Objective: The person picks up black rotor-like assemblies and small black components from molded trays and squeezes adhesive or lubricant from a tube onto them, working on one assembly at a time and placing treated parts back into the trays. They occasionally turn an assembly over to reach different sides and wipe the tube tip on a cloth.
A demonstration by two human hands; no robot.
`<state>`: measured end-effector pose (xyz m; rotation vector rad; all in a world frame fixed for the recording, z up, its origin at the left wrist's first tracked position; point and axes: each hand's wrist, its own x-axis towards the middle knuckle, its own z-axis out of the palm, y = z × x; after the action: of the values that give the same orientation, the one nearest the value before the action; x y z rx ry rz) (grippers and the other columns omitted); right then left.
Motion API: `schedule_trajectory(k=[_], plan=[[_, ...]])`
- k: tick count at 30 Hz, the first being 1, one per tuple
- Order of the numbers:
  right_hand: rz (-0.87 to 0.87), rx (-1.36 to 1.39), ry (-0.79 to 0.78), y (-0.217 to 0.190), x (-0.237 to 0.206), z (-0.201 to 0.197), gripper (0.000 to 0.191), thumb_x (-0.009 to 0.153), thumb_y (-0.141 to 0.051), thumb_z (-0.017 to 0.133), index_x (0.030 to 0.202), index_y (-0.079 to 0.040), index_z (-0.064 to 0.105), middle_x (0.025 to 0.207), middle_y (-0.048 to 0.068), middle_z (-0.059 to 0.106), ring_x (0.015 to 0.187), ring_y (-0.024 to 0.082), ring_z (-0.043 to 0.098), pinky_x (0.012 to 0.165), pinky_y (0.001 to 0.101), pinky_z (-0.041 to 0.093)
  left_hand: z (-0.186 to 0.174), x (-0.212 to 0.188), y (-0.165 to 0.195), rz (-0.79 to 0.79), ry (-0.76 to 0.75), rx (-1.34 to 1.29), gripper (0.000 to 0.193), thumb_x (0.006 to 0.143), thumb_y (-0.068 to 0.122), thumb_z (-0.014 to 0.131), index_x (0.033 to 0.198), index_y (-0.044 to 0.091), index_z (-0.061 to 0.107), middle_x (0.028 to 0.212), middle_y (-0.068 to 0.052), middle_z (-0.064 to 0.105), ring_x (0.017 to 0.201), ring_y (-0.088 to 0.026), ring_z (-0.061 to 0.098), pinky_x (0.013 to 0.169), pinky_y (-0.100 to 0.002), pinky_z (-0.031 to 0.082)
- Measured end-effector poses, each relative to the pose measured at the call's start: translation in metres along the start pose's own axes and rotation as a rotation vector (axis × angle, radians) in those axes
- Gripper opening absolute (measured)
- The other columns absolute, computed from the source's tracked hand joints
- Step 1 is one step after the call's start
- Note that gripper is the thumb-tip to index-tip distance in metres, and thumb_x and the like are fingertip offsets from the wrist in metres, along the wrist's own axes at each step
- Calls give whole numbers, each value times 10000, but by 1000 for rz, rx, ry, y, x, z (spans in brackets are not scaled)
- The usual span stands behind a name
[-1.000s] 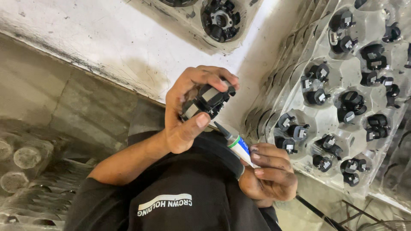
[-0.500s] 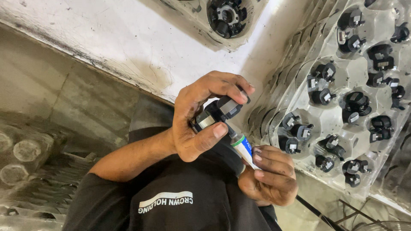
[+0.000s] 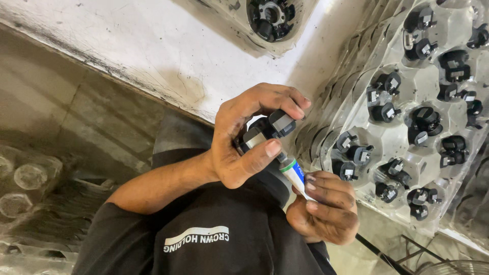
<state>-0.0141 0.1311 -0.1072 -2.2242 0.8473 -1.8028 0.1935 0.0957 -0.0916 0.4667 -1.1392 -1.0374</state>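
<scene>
Black plastic part (image 3: 267,130), chunky and ring-shaped with grey metal faces catching the light, sits clamped in your left hand (image 3: 244,142), thumb pressed across its front and fingers curled over the top. You hold it in mid-air above your lap, just off the edge of the white table (image 3: 153,56). Your right hand (image 3: 323,209) is closed around a small white tube (image 3: 294,173) with a green and blue band; its tip meets the underside of the part.

Just right of your hands lies a clear moulded tray (image 3: 407,132), tilted, its round pockets each carrying one or two small black parts (image 3: 384,112) with pale metal tabs. Whether these match the piece in your hand cannot be told. Empty ribbed pockets run along the tray's near-left edge, close behind your left fingertips. At the top of the view, another clear container (image 3: 270,20) on the table holds a ring of dark pieces.

Your dark shirt (image 3: 204,239) fills the lower centre. To the left, the tiled floor (image 3: 61,117) lies open beside a stack of clear trays (image 3: 30,183). On the right, the tray's lower rim leaves only a narrow gap around your right hand.
</scene>
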Motion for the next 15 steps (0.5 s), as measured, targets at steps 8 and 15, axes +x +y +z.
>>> schedule_trajectory(k=[8,15], plan=[[-13,1,-43,0,0,-5,318,801,93,746,909,-61,491,848,137,665,748,246,691,671,427,672,1,-6,-3,-2,15,-46,372,1052,229,615,1308,-39,577,1290,-202,632,1223,-218,609,1060,-306,509],[-45,51,-41,4,2,-5,305,812,1,782,896,-52,494,834,151,667,744,254,696,646,428,669,7,-13,-12,-58,112,-231,358,1086,230,609,1318,-36,550,1293,-210,603,1204,-228,588,1089,-335,479]])
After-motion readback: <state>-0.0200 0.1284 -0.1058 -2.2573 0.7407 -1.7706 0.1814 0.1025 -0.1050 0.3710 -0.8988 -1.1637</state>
